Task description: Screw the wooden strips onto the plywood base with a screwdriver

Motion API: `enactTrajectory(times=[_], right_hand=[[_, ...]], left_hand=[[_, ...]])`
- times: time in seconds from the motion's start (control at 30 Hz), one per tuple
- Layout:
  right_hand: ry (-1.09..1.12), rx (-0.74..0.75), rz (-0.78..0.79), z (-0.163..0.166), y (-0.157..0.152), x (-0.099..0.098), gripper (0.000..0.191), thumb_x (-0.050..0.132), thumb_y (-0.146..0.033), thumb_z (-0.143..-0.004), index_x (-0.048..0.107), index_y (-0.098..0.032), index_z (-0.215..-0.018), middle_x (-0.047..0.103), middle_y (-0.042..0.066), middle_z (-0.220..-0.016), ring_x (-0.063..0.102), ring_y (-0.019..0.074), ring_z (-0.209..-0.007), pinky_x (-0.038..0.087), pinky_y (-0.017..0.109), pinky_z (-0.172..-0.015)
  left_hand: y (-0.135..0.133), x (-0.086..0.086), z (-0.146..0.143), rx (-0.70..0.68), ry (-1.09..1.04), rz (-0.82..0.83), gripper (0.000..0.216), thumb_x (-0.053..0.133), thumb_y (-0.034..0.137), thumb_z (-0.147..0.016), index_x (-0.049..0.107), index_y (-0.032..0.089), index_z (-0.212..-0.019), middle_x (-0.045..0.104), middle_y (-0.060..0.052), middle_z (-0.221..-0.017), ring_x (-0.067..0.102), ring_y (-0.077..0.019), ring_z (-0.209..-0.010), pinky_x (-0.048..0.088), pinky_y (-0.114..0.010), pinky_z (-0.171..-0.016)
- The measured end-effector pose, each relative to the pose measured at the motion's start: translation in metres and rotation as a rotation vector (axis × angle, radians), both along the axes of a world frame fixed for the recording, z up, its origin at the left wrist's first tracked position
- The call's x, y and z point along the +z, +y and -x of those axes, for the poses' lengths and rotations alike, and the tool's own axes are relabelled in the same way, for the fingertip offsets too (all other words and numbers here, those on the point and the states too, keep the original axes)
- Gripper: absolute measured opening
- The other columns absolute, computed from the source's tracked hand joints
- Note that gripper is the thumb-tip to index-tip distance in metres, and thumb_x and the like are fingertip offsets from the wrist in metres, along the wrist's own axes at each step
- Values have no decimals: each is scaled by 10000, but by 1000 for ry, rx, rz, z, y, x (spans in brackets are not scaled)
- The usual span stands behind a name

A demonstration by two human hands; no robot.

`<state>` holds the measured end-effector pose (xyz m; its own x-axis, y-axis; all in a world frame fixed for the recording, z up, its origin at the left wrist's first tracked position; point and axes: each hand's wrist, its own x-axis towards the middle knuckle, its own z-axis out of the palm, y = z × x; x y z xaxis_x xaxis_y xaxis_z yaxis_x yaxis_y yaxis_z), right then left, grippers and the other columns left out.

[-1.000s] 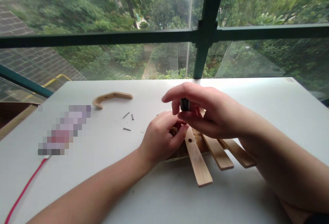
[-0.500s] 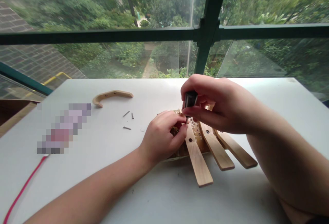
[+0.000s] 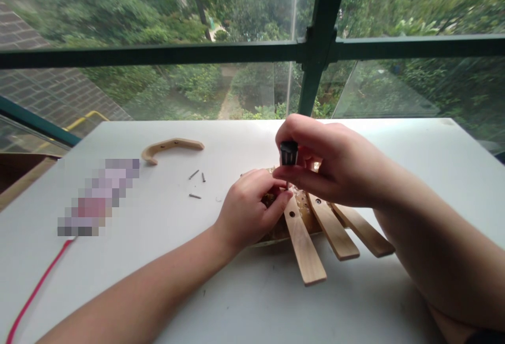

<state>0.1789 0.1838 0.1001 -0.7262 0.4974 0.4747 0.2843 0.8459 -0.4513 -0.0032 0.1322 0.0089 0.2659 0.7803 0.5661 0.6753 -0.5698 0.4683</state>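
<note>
My right hand (image 3: 323,162) grips a screwdriver (image 3: 289,153) by its short black handle and holds it upright, shaft pointing down. The tip meets the upper end of a pale wooden strip (image 3: 303,249) with one dark hole showing. My left hand (image 3: 252,204) is closed at that end, thumb and forefinger around the tip and against the strip; a screw between them cannot be made out. Under the strip lies a brown, glossy, rough-surfaced base (image 3: 305,212), partly covered by my hands. Two more strips, a middle one (image 3: 335,231) and a right one (image 3: 365,231), jut from it.
On the white table (image 3: 138,281) lie a loose bent wooden strip (image 3: 173,145) with two holes and several screws (image 3: 194,196). At left is a pixelated object (image 3: 98,196) with a red cord (image 3: 37,289). A green-framed window (image 3: 236,52) stands behind the table.
My right hand and the screwdriver have shifted slightly left, and the handle now stands more upright. My left hand and the wooden strips have hardly moved.
</note>
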Motion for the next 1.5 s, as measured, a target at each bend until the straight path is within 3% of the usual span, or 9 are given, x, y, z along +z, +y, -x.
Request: enactTrajectory(times=[0.17, 0.27, 0.47, 0.57, 0.73, 0.97, 1.23, 1.5], right_hand=[[34, -5, -1, 3, 0, -5, 180, 662, -202, -818, 491, -191, -872, 512, -50, -728, 418, 68, -621, 366, 210, -571], [112, 44, 63, 6, 1, -8, 179, 620, -142, -830, 523, -176, -976, 587, -26, -824, 489, 70, -658, 414, 204, -601], [87, 234, 79, -1, 0, -1, 419, 501, 8, -782, 557, -148, -1167, 649, 9, -1003, 587, 93, -842, 483, 227, -783], [16, 227, 90, -9, 1, 6, 475, 467, 22, -776, 553, -150, -1211, 654, 29, -1090, 603, 106, -894, 484, 239, -806], [-45, 91, 86, -14, 1, 9, 333, 514, -79, -855, 582, -174, -1167, 679, 3, -956, 612, 95, -778, 465, 214, -688], [-53, 35, 26, -3, -4, 9, 155, 606, -138, -819, 590, -189, -965, 642, -30, -840, 556, 78, -673, 423, 209, -618], [-17, 4, 7, 1, -2, 2, 157, 668, -196, -815, 541, -184, -907, 596, -44, -740, 496, 68, -606, 401, 203, -567], [25, -5, 35, 1, 2, -8, 160, 659, -223, -829, 538, -172, -919, 590, -20, -759, 494, 83, -621, 409, 218, -560]], left_hand=[[1, 0, 1, -12, -9, -5, 35, 645, 207, -856, 665, 182, -842, 645, -6, -752, 573, -134, -697, 459, -267, -688], [0, 2, 1, -14, -10, 9, 38, 640, 203, -859, 668, 180, -845, 653, -11, -776, 585, -139, -726, 464, -267, -692], [-1, 4, 0, -22, -6, 38, 68, 627, 199, -865, 672, 173, -821, 645, -25, -800, 592, -151, -776, 477, -280, -732], [-1, 3, 0, -20, -1, 54, 92, 614, 209, -877, 672, 172, -817, 644, -29, -807, 592, -152, -778, 482, -286, -745], [0, 2, -1, -13, 3, 63, 75, 608, 211, -878, 667, 181, -842, 662, -24, -835, 598, -153, -784, 485, -291, -753], [0, 2, -2, -1, 13, -16, 103, 589, 186, -871, 667, 178, -804, 642, -25, -743, 594, -155, -739, 488, -288, -722], [-1, 1, -1, 20, 43, 16, 135, 585, 213, -867, 640, 179, -748, 639, -31, -731, 591, -166, -733, 482, -296, -703], [-1, 2, 0, -28, 8, 50, 132, 570, 247, -895, 659, 174, -831, 672, -42, -816, 611, -178, -807, 499, -317, -758]])
